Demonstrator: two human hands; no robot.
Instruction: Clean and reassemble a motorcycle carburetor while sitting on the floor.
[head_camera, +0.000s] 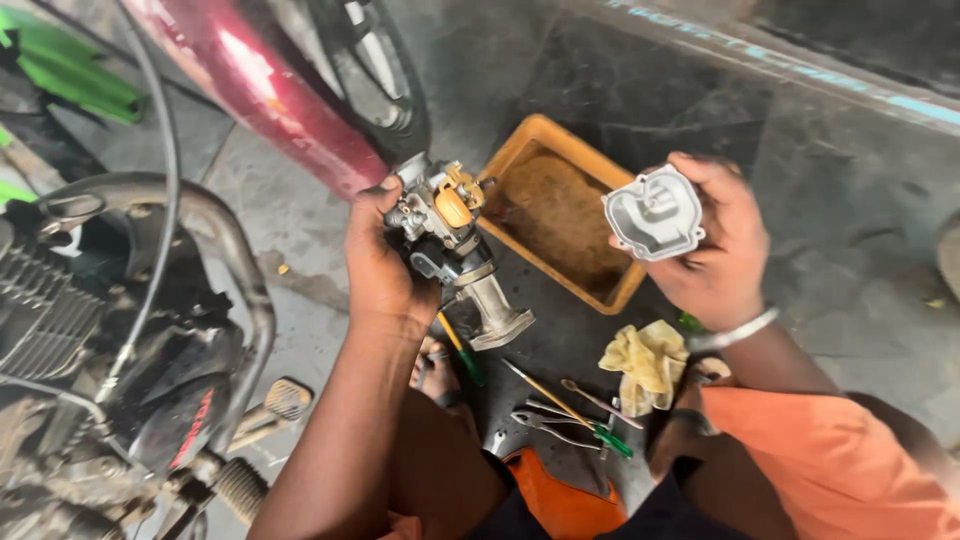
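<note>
The grey metal carburettor body with its yellow plastic float (445, 225) sits upright in the left hand (380, 265), whose fingers are closed around its side, holding it above the concrete floor (860, 200) in front of the person's knees. Its float side faces up and is uncovered, so the yellow float and the small brass parts around it are open to view, while the flanged intake neck points down toward the floor. The matching part, a silver cast-metal bowl cover (655, 213), is off the body and held apart from it in the right hand (720, 250), fingers gripping its edges with the hollow inner face turned toward the camera. As things lie, the separation of bowl from body is done; whether the inside has been cleaned cannot be told, and the two halves are not yet joined.

Between and behind the two hands an orange rectangular plastic tray (520, 150) rests on the floor, its bottom brown with grime. Lower down lie a crumpled yellow rag (645, 362), a green-handled screwdriver (570, 410) and a pair of metal pliers (545, 425). To the left stands a motorcycle with its dark engine (60, 320) and a maroon tank (270, 90) above it.
</note>
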